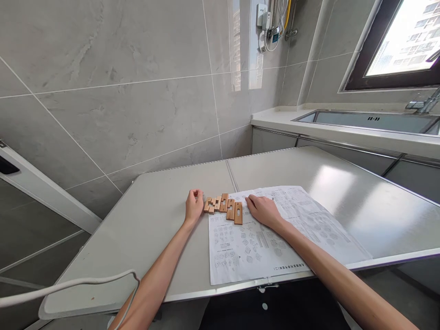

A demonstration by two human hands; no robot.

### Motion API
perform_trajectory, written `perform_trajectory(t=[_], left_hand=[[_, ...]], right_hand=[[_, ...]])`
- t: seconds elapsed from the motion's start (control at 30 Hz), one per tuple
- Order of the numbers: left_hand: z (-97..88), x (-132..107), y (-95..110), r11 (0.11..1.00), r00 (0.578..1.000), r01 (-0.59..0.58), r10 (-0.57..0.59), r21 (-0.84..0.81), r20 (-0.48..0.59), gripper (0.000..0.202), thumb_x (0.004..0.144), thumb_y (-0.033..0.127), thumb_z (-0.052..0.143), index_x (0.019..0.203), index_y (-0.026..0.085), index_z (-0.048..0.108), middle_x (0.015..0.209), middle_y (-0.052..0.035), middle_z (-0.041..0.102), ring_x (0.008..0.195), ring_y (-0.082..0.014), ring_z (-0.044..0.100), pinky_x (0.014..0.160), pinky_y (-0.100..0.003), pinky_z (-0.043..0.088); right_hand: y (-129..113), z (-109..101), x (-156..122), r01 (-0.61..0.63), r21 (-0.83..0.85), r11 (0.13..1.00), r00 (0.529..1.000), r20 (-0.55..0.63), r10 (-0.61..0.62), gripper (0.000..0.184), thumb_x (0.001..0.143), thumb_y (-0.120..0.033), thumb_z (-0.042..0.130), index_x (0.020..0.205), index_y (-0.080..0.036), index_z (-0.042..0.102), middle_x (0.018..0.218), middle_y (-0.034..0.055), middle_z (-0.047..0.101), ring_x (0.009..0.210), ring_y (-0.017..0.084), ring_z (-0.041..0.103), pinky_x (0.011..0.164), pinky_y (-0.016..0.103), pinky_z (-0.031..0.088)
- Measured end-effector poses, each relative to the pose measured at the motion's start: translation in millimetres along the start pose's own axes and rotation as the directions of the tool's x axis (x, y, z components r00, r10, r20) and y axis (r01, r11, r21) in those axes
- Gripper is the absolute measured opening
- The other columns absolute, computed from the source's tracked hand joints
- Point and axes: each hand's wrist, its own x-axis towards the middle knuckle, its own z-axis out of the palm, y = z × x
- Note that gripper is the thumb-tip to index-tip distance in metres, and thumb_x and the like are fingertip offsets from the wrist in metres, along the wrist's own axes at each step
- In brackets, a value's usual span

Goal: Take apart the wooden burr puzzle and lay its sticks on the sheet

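Several notched and slotted wooden puzzle pieces (pixel 231 211) lie side by side in a slanting row, partly on a printed instruction sheet (pixel 233 266). The nearest piece on the right (pixel 238 213) has an oblong slot through it. Just left of the row, my left hand (pixel 194 205) rests on the table with its fingers curled in, and no object shows in it. My right hand (pixel 263 209) lies on the sheet to the right of the pieces, apart from them. Its fingers are folded under, with nothing visible in them.
The sheet lies on a light folding table (pixel 165 206) with a seam across its middle. A white cable (pixel 85 281) crosses the lower left near my left forearm. A tiled wall stands behind; a counter with a sink (pixel 360 118) is at the right.
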Motion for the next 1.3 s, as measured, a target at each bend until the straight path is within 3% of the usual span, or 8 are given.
perform_trajectory(t=[0.67, 0.9, 1.0, 1.1, 1.3], left_hand=[[0.4, -0.4, -2.0, 0.999, 0.999, -0.036, 0.036, 0.027, 0.007, 0.028, 0.102, 0.050, 0.048, 0.102, 0.024, 0.060, 0.118, -0.0096, 0.072, 0.109, -0.0242, 0.067, 0.088, -0.036, 0.050], [2.8, -4.5, 3.8, 0.989, 0.989, -0.139, 0.136, 0.057, 0.062, 0.028, 0.100, 0.049, 0.051, 0.102, 0.024, 0.061, 0.115, -0.0102, 0.071, 0.111, -0.0257, 0.065, 0.095, -0.039, 0.049], [4.0, -11.2, 10.6, 0.968, 0.966, -0.236, 0.225, 0.088, 0.124, 0.027, 0.096, 0.050, 0.060, 0.106, 0.025, 0.064, 0.119, -0.0099, 0.069, 0.116, -0.0268, 0.062, 0.099, -0.040, 0.047], [4.2, -18.0, 17.5, 0.912, 0.912, -0.374, 0.330, 0.167, 0.242, 0.030, 0.094, 0.048, 0.062, 0.114, 0.025, 0.064, 0.123, -0.0104, 0.066, 0.122, -0.0284, 0.058, 0.104, -0.042, 0.046], [3.7, -22.8, 21.4, 0.864, 0.846, -0.461, 0.359, 0.203, 0.393, 0.042, 0.092, 0.052, 0.065, 0.126, 0.028, 0.062, 0.130, -0.0093, 0.063, 0.119, -0.0291, 0.058, 0.102, -0.042, 0.048]], right_hand=[[1.0, 0.1, -0.2, 0.005, 0.014, 1.000, 1.000, 0.004, -0.005, 0.040, 0.109, -0.035, 0.035, 0.074, -0.021, 0.047, 0.063, 0.0017, 0.061, 0.054, 0.016, 0.046, 0.057, 0.029, 0.023], [0.0, -1.7, 0.2, 0.006, 0.014, 1.000, 1.000, 0.000, -0.006, 0.039, 0.109, -0.035, 0.036, 0.074, -0.021, 0.046, 0.064, 0.0014, 0.061, 0.054, 0.016, 0.044, 0.056, 0.029, 0.023], [-0.9, -3.0, 0.0, 0.004, 0.012, 1.000, 1.000, 0.001, -0.004, 0.039, 0.109, -0.035, 0.036, 0.074, -0.021, 0.047, 0.063, 0.0013, 0.060, 0.054, 0.016, 0.045, 0.056, 0.029, 0.023], [-1.7, -4.0, -0.1, -0.004, 0.014, 1.000, 1.000, 0.003, 0.004, 0.039, 0.109, -0.035, 0.036, 0.075, -0.021, 0.049, 0.063, 0.0012, 0.060, 0.055, 0.016, 0.047, 0.056, 0.029, 0.023], [-2.8, -5.6, -0.6, -0.005, 0.008, 1.000, 1.000, 0.011, 0.004, 0.039, 0.109, -0.035, 0.036, 0.075, -0.021, 0.051, 0.064, 0.0023, 0.061, 0.056, 0.017, 0.049, 0.056, 0.029, 0.022]])
